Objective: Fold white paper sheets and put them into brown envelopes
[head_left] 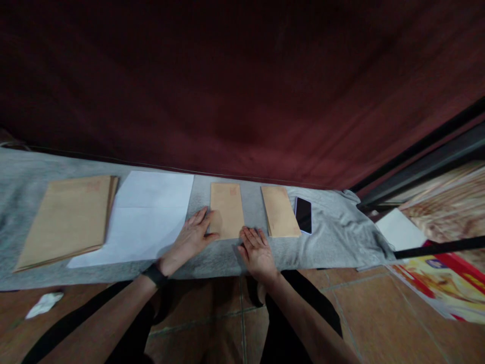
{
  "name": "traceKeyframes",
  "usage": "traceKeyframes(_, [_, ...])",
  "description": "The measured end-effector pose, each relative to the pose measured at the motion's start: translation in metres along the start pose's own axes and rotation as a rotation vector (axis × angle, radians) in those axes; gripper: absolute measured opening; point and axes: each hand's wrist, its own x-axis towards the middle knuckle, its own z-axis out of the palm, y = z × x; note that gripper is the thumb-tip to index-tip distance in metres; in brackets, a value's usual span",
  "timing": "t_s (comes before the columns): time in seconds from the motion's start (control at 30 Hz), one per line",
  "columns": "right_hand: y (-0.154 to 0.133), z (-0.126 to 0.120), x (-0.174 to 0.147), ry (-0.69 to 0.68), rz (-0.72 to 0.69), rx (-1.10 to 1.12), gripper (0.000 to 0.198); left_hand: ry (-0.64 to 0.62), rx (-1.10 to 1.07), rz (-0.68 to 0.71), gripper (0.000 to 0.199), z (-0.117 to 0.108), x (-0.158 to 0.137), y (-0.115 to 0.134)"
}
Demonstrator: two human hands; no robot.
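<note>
A small brown envelope [227,210] lies flat on the grey cloth in front of me, with a faint red print at its top. My left hand [193,235] rests at its left edge, fingers stretched out and thumb pointing toward the paper. At its lower right corner lies my right hand [258,253], palm down with the fingers extended. Neither hand grips anything. Right of this envelope is a small stack of similar brown envelopes [280,211]. White paper sheets [151,212] lie to the left, partly under a stack of larger brown envelopes [70,215].
A phone [303,215] lies beside the right-hand stack. The grey cloth [337,237] covers a narrow bench against a dark red hanging fabric [242,101]. Past its right end are a dark metal frame [428,156] and a red-yellow box [447,283]. A crumpled white tissue [44,304] is on the tiled floor.
</note>
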Motion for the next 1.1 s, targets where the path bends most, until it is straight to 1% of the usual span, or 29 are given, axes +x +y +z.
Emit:
traceKeyframes(0.13, [-0.008, 0.002, 0.014, 0.023, 0.035, -0.083, 0.039, 0.076, -0.063, -0.059, 0.061, 0.000, -0.007, 0.022])
traceKeyframes(0.2, [-0.013, 0.004, 0.020, 0.021, 0.052, -0.108, 0.037, 0.078, -0.094, -0.099, 0.064, -0.001, -0.008, 0.032])
traceKeyframes(0.3, [-0.018, 0.007, 0.026, -0.003, 0.066, -0.136, 0.038, 0.017, -0.160, -0.230, 0.076, -0.007, -0.005, 0.039])
traceKeyframes(0.4, [-0.019, 0.009, 0.029, -0.041, 0.065, -0.156, 0.040, -0.049, -0.233, -0.357, 0.087, -0.014, 0.002, 0.041])
traceKeyframes(0.47, [-0.020, 0.008, 0.031, -0.053, 0.064, -0.165, 0.043, -0.076, -0.342, -0.384, 0.094, -0.018, 0.006, 0.041])
traceKeyframes(0.63, [-0.024, 0.001, 0.035, -0.049, 0.058, -0.161, 0.051, -0.087, -0.761, -0.426, 0.109, -0.019, 0.010, 0.041])
traceKeyframes(0.7, [-0.027, -0.001, 0.034, -0.046, 0.037, -0.122, 0.054, -0.107, -0.925, -0.453, 0.111, -0.021, 0.011, 0.042])
traceKeyframes(0.77, [-0.032, -0.002, 0.033, -0.042, 0.005, -0.078, 0.060, -0.122, -1.086, -0.472, 0.106, -0.023, 0.011, 0.044])
traceKeyframes(0.83, [-0.035, -0.003, 0.033, -0.030, -0.004, -0.049, 0.063, -0.137, -1.220, -0.452, 0.091, -0.026, 0.011, 0.048])
traceKeyframes(0.9, [-0.034, -0.005, 0.035, -0.008, 0.023, -0.019, 0.058, -0.165, -1.323, -0.389, 0.071, -0.029, 0.012, 0.051])
traceKeyframes(0.97, [-0.027, -0.009, 0.039, 0.040, 0.072, 0.073, 0.050, -0.180, -1.449, -0.346, 0.060, -0.030, 0.014, 0.054])
traceKeyframes(1.03, [-0.017, -0.014, 0.044, 0.138, 0.178, 0.267, 0.041, -0.154, -1.562, -0.373, 0.060, -0.031, 0.016, 0.057])
traceKeyframes(1.1, [-0.008, -0.019, 0.051, 0.276, 0.362, 0.549, 0.029, -0.116, -1.587, -0.454, 0.062, -0.032, 0.017, 0.058])
